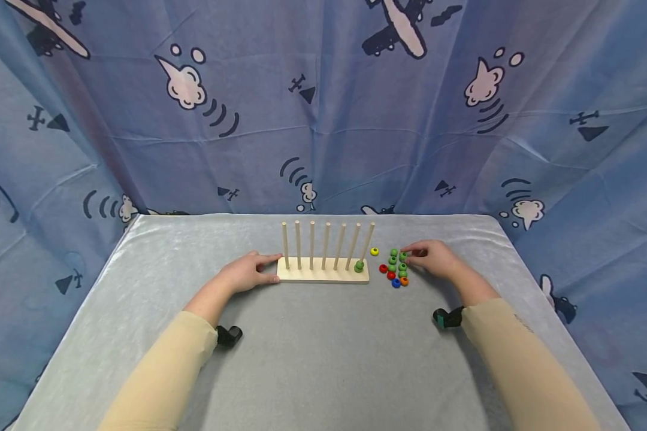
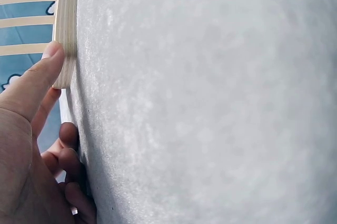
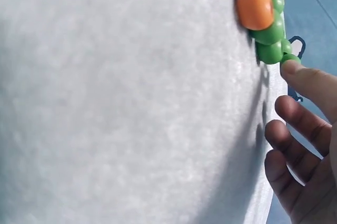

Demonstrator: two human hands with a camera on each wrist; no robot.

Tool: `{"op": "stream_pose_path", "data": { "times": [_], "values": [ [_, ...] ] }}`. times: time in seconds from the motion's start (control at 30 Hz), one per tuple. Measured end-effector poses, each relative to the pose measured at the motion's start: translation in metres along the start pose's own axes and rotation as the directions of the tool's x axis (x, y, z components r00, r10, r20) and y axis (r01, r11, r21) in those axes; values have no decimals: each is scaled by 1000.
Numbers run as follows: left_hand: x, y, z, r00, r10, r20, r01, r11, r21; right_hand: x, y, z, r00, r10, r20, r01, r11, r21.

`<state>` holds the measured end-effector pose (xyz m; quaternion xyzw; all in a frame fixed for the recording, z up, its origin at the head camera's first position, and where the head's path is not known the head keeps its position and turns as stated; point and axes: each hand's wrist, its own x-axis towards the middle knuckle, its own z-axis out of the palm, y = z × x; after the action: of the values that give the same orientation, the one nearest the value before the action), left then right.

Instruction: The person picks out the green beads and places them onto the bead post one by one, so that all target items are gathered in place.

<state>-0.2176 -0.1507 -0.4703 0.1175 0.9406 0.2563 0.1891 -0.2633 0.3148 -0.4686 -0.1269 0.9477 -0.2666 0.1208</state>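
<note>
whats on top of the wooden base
Seven pegs stand on the wooden base, with green beads low on the rightmost peg. Those beads hide that peg's foot and the wood directly beneath them.

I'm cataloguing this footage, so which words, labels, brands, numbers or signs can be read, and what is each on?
None can be read in any view.
Curtain: printed drawings, no lettering to read.
Wooden peg board and beads: no visible lettering.
Right sleeve: faint marks, too small to tell if they are writing.
</note>
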Motion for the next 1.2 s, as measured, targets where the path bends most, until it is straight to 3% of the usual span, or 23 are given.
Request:
{"op": "stream_pose_path", "data": {
  "times": [0.7, 1.2],
  "values": [
    [1, -2, 0, 1000, -2, 4, 1, 1000, 7, -14, -27, -14, 993, -34, -111, 35, 999, 3],
    [1, -1, 1, 1000, 8, 4, -8, 1000, -7, -25, -74, -30, 965, -148, -215, 168, 983, 80]
  ]
}}
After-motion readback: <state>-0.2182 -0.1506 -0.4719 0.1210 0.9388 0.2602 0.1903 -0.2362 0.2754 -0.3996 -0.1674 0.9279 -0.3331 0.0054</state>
